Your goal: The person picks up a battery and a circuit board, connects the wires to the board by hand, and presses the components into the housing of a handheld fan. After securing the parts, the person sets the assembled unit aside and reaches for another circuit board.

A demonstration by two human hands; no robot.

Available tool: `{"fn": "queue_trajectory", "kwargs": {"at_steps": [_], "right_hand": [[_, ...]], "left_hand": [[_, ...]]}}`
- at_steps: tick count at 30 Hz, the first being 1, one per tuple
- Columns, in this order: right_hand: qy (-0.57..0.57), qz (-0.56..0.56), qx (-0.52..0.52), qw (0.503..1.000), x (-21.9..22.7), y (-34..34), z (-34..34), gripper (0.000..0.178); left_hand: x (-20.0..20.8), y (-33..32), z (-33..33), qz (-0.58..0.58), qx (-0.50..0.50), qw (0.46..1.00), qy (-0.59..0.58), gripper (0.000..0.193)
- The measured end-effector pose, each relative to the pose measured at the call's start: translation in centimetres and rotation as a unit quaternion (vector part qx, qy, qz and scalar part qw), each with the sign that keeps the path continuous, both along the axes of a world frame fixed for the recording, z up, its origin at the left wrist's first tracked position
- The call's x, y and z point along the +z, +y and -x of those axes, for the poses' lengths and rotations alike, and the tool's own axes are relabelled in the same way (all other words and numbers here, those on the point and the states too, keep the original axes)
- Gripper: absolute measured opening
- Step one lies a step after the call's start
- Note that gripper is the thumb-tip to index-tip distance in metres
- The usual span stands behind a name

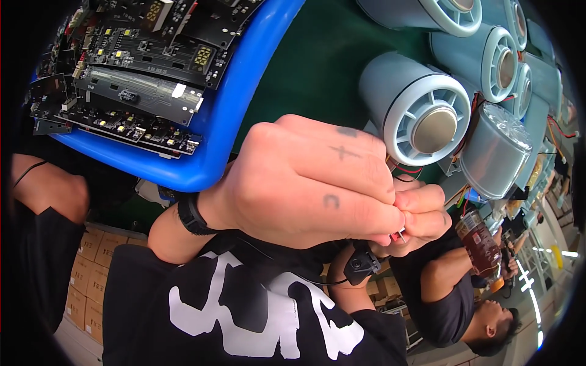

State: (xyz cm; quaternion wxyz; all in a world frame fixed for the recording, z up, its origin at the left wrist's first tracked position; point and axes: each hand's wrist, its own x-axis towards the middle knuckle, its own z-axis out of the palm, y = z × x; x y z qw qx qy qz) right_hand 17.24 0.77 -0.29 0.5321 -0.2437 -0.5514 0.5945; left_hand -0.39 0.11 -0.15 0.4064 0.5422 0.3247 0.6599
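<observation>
Over the green surface (305, 73), right of the blue bin (240, 91), left hand (308, 180) and right hand (424, 213) pinch a red piece (397, 236) — mostly hidden.

I read bare left hand (311, 177) with its back to camera, fingers (366, 215) bent and closed in a pinch, dark ink marks (346, 152) across them. Left wrist (215, 210) about straight; bare left forearm (170, 238) enters from lower left. Bare right hand (424, 210) beyond, fingers curled, tips meeting the left's. Right wrist mostly hidden from me; bare right forearm (353, 293) angles up from below.
</observation>
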Motion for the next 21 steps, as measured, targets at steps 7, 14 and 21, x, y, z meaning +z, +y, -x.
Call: {"fn": "queue_trajectory", "kwargs": {"at_steps": [7, 14, 21], "right_hand": [[0.036, -0.008, -0.049, 0.998, -0.01, -0.22, 0.24, 0.018], [0.021, -0.033, -0.033, 0.999, -0.13, -0.16, -0.09, 0.020], [0.028, -0.032, -0.032, 0.999, -0.13, -0.44, -0.24, 0.021]], "left_hand": [[-0.15, 0.33, -0.51, -0.024, -0.002, 1.000, -0.012, 0.016], [0.12, 0.34, -0.64, -0.016, 0.001, 1.000, -0.021, 0.016], [0.42, -0.08, -0.49, -0.006, 0.002, 1.000, -0.005, 0.015]]}}
